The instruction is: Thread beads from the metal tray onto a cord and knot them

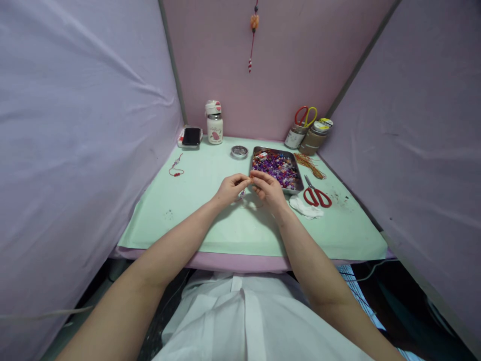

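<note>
My left hand [230, 189] and my right hand [267, 187] meet above the pale green table [210, 225], fingertips pinched together at one spot. Between them they hold something small, a bead on a thin cord as far as I can tell; a loop of cord [251, 203] hangs below onto the table. Just beyond my right hand stands a metal tray [296, 186] filled with purple and mixed beads [275, 166].
Red scissors [316, 195] and a white tissue [306, 207] lie right of the tray, orange threads [310, 164] behind. At the back stand jars with scissors [305, 128], a white bottle [214, 123], a phone [191, 136], a round tin [239, 151]. A red-corded piece [176, 168] lies left.
</note>
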The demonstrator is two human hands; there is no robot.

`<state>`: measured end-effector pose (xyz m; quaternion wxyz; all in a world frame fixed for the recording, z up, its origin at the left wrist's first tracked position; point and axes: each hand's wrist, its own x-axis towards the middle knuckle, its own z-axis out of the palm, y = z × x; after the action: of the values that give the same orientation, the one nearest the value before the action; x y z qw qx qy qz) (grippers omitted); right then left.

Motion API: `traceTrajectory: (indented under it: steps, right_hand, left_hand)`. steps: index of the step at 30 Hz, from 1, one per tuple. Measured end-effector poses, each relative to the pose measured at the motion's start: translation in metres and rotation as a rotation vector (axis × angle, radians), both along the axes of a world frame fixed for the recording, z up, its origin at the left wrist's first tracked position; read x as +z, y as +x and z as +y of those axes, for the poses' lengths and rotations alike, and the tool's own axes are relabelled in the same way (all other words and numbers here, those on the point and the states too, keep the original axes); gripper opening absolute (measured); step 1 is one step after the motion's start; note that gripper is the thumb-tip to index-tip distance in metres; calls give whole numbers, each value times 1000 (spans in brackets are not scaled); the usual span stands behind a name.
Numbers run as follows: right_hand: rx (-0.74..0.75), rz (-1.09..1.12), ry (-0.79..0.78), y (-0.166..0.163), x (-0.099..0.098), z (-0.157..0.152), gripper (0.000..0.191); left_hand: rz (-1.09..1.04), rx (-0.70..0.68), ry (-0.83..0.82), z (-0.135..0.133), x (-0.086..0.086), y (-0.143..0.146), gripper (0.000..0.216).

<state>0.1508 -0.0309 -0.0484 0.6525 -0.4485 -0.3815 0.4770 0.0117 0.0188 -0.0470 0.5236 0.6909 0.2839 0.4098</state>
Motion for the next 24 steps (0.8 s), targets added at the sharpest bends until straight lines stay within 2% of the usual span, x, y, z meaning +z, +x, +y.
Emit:
traceTrajectory:
  steps: [8, 16, 20, 24]
  right_hand:
    - [44, 71, 2, 3, 7, -3, 31]
    - [57, 54, -6, 8, 1, 1, 35]
    - [61, 24, -20, 7, 2, 0, 34]
    - [36, 48, -17, 6, 3, -1, 33]
  left_hand:
    - [-67, 3, -53, 3, 0, -2, 27]
    - [-101, -96, -150, 8, -5, 0, 29]
    - [-60, -169, -274, 4, -4, -2, 32]
    - [-53, -148, -303, 5, -4, -2, 34]
